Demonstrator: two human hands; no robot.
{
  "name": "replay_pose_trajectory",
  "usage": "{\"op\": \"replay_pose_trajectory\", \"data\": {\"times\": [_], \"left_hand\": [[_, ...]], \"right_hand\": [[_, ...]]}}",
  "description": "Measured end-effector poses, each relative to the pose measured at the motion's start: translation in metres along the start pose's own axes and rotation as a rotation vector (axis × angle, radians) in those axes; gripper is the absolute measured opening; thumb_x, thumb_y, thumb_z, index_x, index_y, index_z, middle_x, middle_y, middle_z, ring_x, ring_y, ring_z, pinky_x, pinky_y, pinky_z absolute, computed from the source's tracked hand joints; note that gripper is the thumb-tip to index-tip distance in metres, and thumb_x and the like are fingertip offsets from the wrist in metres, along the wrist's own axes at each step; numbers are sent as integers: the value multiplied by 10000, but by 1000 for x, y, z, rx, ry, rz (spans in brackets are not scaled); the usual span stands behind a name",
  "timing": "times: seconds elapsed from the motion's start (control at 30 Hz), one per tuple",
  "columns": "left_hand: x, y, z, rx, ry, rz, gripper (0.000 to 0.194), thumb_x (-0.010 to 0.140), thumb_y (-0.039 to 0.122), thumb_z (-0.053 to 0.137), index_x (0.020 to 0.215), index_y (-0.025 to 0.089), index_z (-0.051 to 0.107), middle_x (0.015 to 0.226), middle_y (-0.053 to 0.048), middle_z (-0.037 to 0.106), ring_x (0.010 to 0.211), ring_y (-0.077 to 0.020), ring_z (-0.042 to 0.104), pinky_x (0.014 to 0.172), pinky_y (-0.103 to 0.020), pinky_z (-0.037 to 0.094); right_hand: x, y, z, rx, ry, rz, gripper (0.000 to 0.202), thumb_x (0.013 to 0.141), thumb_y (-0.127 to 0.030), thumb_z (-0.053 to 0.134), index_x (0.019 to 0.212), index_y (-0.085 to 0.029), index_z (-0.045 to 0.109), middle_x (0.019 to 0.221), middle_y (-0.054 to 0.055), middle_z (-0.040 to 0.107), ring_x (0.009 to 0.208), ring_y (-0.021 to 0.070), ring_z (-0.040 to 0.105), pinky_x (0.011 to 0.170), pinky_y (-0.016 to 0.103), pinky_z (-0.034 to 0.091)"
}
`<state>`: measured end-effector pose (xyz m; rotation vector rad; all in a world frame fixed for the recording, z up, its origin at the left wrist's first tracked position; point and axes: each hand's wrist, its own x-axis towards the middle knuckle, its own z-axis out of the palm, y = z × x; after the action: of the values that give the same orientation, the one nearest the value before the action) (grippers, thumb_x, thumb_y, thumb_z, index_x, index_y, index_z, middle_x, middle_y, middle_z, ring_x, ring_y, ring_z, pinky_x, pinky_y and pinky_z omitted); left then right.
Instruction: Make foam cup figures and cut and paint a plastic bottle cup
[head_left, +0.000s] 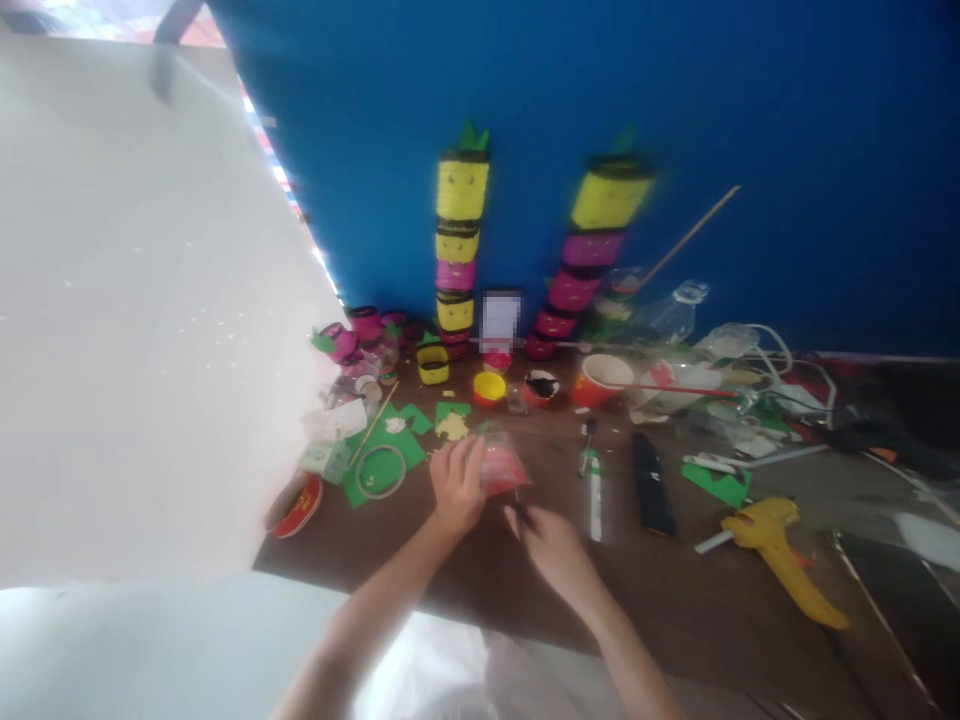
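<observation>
My left hand is wrapped around the left side of a see-through plastic container with a pink-red lower part, held over the table. My right hand is closed just below and to the right of it. Its fingers pinch a small dark, thin tool whose tip reaches the container's lower edge; blur hides its exact kind. To the left lie green sheets with a clear ring on them. Right of my hands lie a white marker and a long black object.
Two stacks of yellow and pink painted containers stand against the blue wall. Behind my hands are a yellow cup and a red-and-white paper cup. A yellow glue gun lies right; a red bowl sits at the left edge.
</observation>
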<state>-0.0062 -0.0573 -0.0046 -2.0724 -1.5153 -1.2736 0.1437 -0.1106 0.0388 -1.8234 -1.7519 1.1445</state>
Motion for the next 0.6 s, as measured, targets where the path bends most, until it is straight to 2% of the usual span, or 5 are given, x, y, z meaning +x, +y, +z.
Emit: {"op": "replay_pose_trajectory", "data": {"times": [0.2, 0.4, 0.6], "left_hand": [[0, 2, 1, 3, 8, -30, 529, 669, 23, 460, 1168, 148, 580, 1093, -118, 633, 1059, -249, 498, 927, -385, 372], [-6, 4, 3, -88, -63, -37, 516, 669, 100, 523, 1182, 148, 554, 1123, -124, 606, 1057, -262, 487, 925, -405, 379], [-4, 3, 4, -99, -71, -66, 547, 649, 91, 555, 1193, 150, 533, 1130, -120, 595, 1053, -263, 479, 929, -411, 378]], "right_hand": [[2, 6, -2, -81, 30, 6, 443, 835, -539, 390, 590, -200, 536, 625, 59, 649, 605, 203, 590, 543, 253, 348], [2, 4, -8, -162, 53, -3, 440, 850, -530, 376, 686, -198, 614, 689, 63, 678, 648, 194, 611, 555, 241, 353], [5, 5, -8, -256, 60, 39, 434, 854, -514, 391, 697, -200, 646, 679, 69, 680, 633, 190, 618, 535, 237, 338]]}}
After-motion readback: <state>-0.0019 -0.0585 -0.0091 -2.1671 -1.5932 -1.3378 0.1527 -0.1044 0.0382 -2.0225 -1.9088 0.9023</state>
